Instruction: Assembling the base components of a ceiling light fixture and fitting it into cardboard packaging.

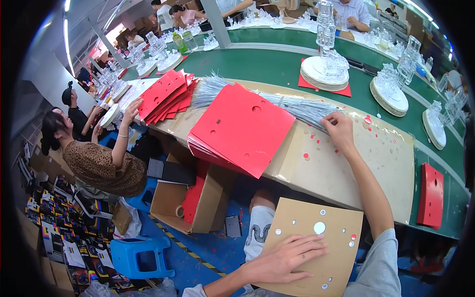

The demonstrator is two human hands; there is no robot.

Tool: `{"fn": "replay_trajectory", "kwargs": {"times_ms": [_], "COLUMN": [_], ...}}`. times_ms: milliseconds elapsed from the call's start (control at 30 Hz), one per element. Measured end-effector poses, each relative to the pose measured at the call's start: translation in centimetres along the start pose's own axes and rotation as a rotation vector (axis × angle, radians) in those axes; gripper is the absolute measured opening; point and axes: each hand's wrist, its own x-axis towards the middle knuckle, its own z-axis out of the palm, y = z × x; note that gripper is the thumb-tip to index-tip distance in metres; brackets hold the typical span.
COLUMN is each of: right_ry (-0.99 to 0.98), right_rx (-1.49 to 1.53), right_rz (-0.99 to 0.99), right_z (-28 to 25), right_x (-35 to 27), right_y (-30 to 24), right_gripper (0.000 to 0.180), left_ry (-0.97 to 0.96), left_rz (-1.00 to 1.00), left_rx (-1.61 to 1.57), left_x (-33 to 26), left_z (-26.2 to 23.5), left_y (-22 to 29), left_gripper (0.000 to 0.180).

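My left hand point(289, 257) lies flat on a brown cardboard sheet point(302, 218), fingers stretched out. The sheet has several punched holes, some showing white and one a red dot, and it rests over my lap. At the table, my right hand point(339, 129) pinches the right end of a long bundle of thin silvery wire ties point(304, 108). Whether one tie or several are between the fingertips is too fine to tell. Partly over the bundle lies a stack of red punched card sheets point(242, 126), left of my right hand.
A co-worker point(101, 158) at the left reaches to another red stack point(166, 96). Clear plastic pieces on round white discs point(324, 72) line the green conveyor point(277, 42). Below stand an open carton point(208, 198) and a blue stool point(141, 257). Red scraps point(306, 156) dot the table.
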Motion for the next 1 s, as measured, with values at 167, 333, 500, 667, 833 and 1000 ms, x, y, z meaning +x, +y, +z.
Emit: {"fn": "replay_trajectory", "kwargs": {"times_ms": [167,333,500,667,833,1000], "right_ry": [0.018,0.158,0.317,0.537,0.713,1.164], "right_rx": [0.241,0.344,0.494,0.726,0.827,0.778], "right_rz": [0.152,0.118,0.208,0.288,0.3,0.273], "right_z": [-0.5,0.5,-1.2,-8.8,-17.0,-28.3], "right_x": [-0.1,-1.3,-3.0,-5.5,-11.3,-19.0], "right_y": [0.4,0.0,0.8,2.9,4.3,5.8], "right_gripper": [0.019,0.014,0.009,0.009,0.009,0.017], "left_ry": [0.005,0.012,0.015,-0.058,-0.13,-0.261], "left_rz": [-0.003,-0.009,-0.004,-0.004,-0.039,-0.026], "left_rx": [-0.013,0.0,-0.001,0.02,0.216,0.303], "left_x": [-0.2,-0.4,-0.2,0.2,1.1,1.6], "left_z": [0.1,0.3,0.5,-0.5,-0.8,0.0], "left_y": [0.2,0.5,0.7,0.8,3.0,3.8], "left_gripper": [0.06,0.059,0.059,0.07,0.082,0.096]}}
